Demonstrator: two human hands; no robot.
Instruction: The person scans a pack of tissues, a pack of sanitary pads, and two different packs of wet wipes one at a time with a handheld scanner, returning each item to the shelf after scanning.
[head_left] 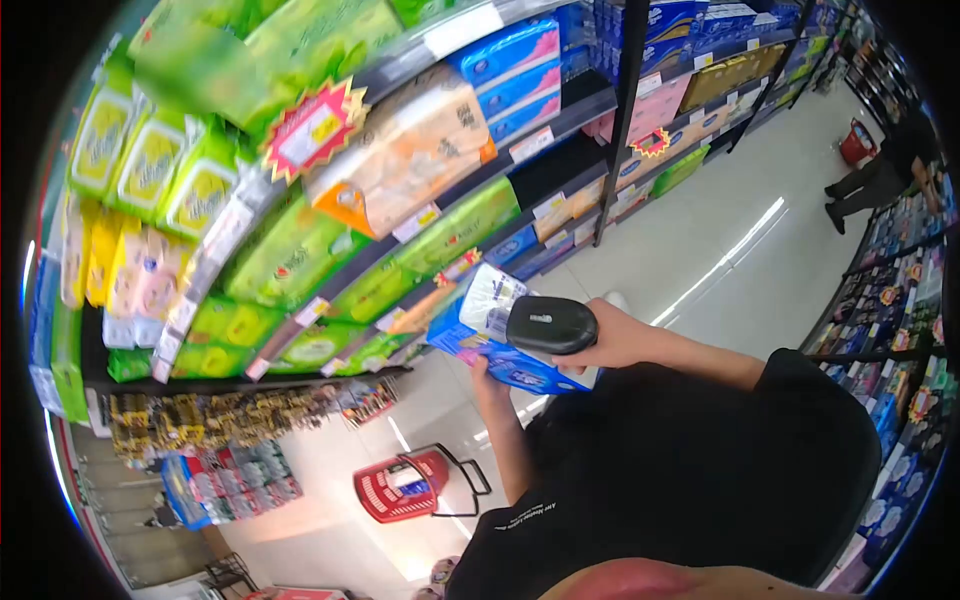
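right grip (610, 345) one scanner (551, 325), left (484, 372) one pack (490, 335)

Stocked shelves (420, 190) close on the left, open aisle floor (700, 250) apparently beyond, red basket (400, 487) below.

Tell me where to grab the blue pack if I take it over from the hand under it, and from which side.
Grip the blue pack by its upper end near the shelf, probably from the top. It is flat, tilted, and its lower edge is already in the left hand, while the black scanner in the right hand covers its near face.
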